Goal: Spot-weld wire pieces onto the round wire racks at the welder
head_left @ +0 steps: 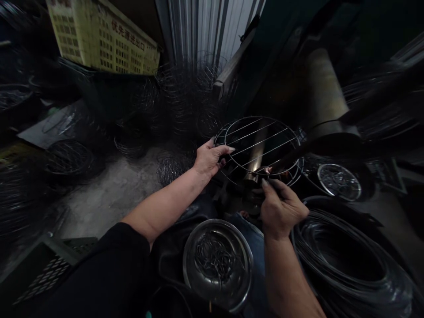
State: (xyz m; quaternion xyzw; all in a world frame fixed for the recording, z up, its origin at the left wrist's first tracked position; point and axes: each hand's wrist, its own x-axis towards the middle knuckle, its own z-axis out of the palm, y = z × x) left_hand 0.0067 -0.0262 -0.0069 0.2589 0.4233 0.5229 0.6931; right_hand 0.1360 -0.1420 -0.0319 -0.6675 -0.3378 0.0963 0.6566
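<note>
A round wire rack [258, 143], two rings joined by several straight cross wires, is held out in front of me. My left hand [212, 157] grips its left edge, thumb on top and fingers curled around the rim. At the near edge, my right hand [281, 203] pinches thumb and forefinger together beside the rim; whatever lies between them is too small and dark to make out. The rack's near rim sits between a copper-coloured metal tip [268, 170] and a brass-coloured bar [256, 154]. Below, a steel bowl [187, 265] contains many short bent wire pieces [217, 260].
A large wire coil [351, 282] lies at the right, near a round metal-rimmed basket [357, 190]. A thick metal cylinder [326, 88] juts in above. Stacked wire rings [179, 101] stand ahead, beside a yellow crate [102, 39]. A green crate [46, 265] is lower left.
</note>
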